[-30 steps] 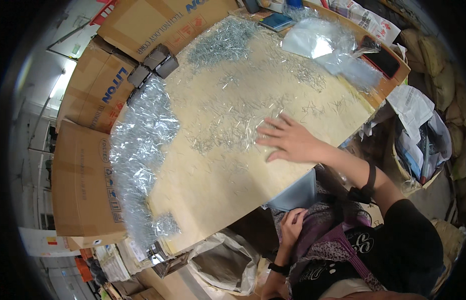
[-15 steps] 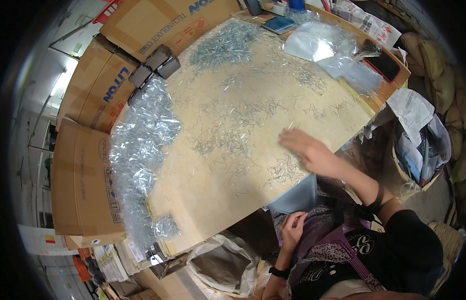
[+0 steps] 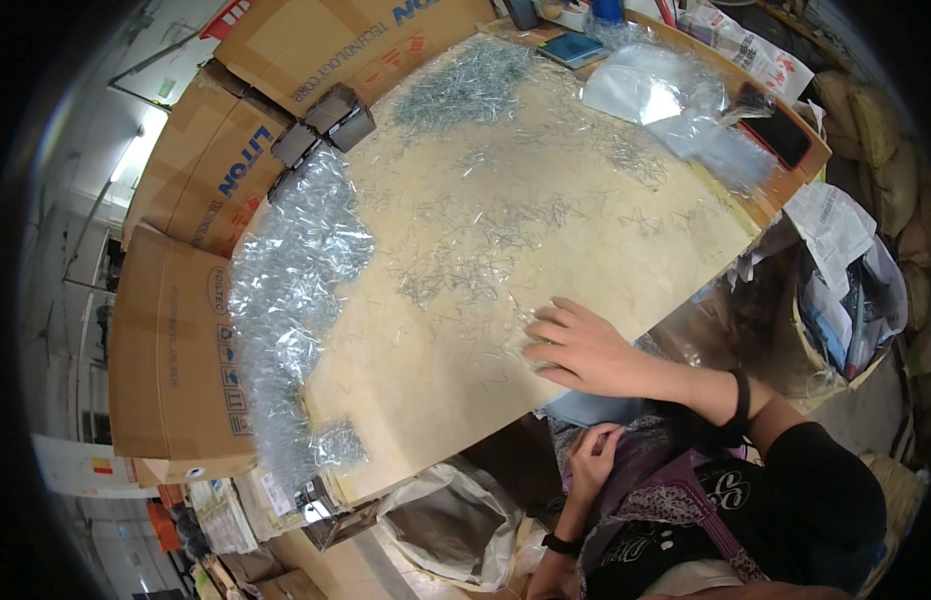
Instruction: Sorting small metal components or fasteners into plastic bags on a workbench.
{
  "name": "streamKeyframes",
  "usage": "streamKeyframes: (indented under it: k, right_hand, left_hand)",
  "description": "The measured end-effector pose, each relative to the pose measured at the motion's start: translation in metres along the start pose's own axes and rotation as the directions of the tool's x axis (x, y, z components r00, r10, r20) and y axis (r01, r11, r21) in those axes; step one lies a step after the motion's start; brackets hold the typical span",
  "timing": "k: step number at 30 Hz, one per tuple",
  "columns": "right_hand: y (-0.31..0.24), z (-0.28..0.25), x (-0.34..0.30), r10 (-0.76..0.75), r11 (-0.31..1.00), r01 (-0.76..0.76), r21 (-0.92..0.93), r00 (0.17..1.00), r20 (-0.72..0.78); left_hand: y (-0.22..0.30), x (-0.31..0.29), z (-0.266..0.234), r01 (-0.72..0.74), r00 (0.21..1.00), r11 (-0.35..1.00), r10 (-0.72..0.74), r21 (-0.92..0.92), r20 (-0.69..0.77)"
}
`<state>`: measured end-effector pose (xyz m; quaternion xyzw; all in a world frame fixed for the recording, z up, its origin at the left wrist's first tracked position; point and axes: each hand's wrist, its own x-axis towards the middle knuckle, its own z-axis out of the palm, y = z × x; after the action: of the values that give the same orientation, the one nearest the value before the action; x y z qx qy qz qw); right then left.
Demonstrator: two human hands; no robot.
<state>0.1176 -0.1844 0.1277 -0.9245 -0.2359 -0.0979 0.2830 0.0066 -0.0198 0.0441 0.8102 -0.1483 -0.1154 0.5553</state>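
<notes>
My right hand (image 3: 573,347) lies palm down at the near right part of the wooden tabletop (image 3: 410,385), fingers spread over thin bent metal wire pieces (image 3: 470,275). Some wires show just beyond its fingertips; whatever is under the palm is hidden. Below the table's near edge, my left hand (image 3: 593,458) has its fingers closed at the rim of a smooth blue-grey tray or scoop (image 3: 590,408). My right hand and forearm cover much of that piece, so its full shape cannot be made out.
A heap of shiny clear plastic pieces (image 3: 300,270) lines the left side, against cardboard boxes (image 3: 175,350). Farther back lies a dense wire pile (image 3: 465,85). Clear plastic bags (image 3: 650,85) and a phone (image 3: 775,130) lie back right. An open sack (image 3: 450,530) stands below the near edge.
My right hand has swept left and nearer across the wires, its fingers now spread. The blue-grey piece shows less behind my arm. My left hand stays at its rim; the view has shifted slightly.
</notes>
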Motion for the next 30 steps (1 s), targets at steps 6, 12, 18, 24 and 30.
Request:
streamKeyframes:
  k: [6,12,18,24,30]
  right_hand:
    - [-0.02,-0.027,-0.015,0.035,0.99,-0.067,-0.127,0.969,-0.243]
    - [-0.017,-0.003,-0.032,-0.071,0.983,0.046,-0.179,0.988,-0.137]
    - [-0.011,-0.001,-0.057,-0.123,0.985,0.154,0.077,0.943,-0.309]
    - [-0.022,-0.014,0.001,-0.065,0.996,0.072,0.061,0.992,-0.104]
    - [-0.011,0.005,0.001,-0.274,0.962,0.274,0.004,0.961,-0.039]
  left_hand:
    - [0.0,-0.004,0.001,0.039,0.999,0.997,-0.039,-0.063,-0.005]
    - [0.002,-0.004,0.001,0.017,1.0,0.996,-0.017,-0.086,0.009]
    - [0.013,-0.005,-0.006,-0.031,0.999,0.994,0.035,-0.105,0.037]
    - [0.013,-0.002,-0.002,-0.031,0.995,0.998,0.036,-0.051,0.089]
    - [-0.001,-0.003,0.0,0.016,0.998,1.0,-0.015,-0.02,0.062]
